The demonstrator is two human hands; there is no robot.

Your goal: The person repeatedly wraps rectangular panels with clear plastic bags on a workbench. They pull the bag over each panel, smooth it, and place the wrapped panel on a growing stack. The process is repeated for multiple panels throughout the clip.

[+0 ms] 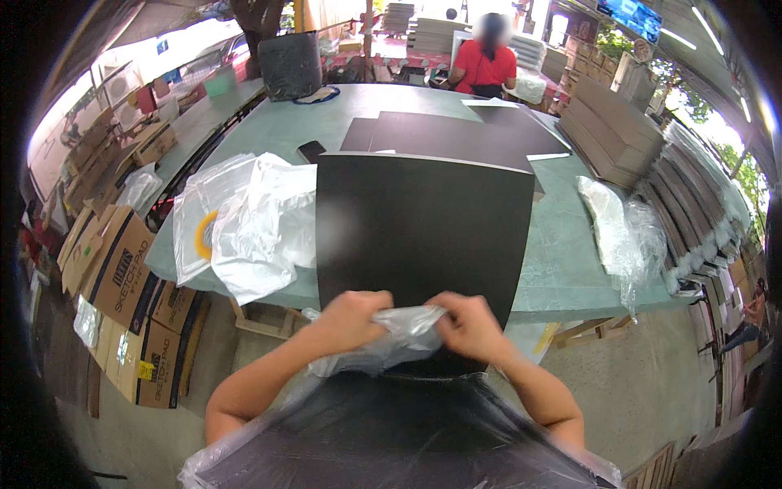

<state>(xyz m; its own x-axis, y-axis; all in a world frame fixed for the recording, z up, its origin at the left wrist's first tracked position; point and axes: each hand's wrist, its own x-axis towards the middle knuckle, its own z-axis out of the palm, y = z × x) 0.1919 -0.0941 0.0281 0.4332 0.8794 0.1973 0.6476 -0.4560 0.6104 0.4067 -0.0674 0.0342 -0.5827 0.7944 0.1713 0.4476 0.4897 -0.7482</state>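
My left hand (355, 321) and my right hand (471, 328) are both closed on the bunched edge of a clear plastic bag (411, 328). Between the hands the film is gathered and crumpled. Behind it a large black board (423, 232) stands tilted at the table's near edge, its lower part hidden by my hands and the plastic. Closest to me, a dark sheet wrapped in clear plastic (391, 432) spreads across the lower part of the view.
On the green table (562, 273) lie clear plastic bags (261, 228), a yellow tape roll (205, 235), a phone (310, 151) and more black boards (440, 132). Cardboard boxes (122, 269) stand at left, wrapped stacks (692, 196) at right. A person in red (486, 65) sits beyond.
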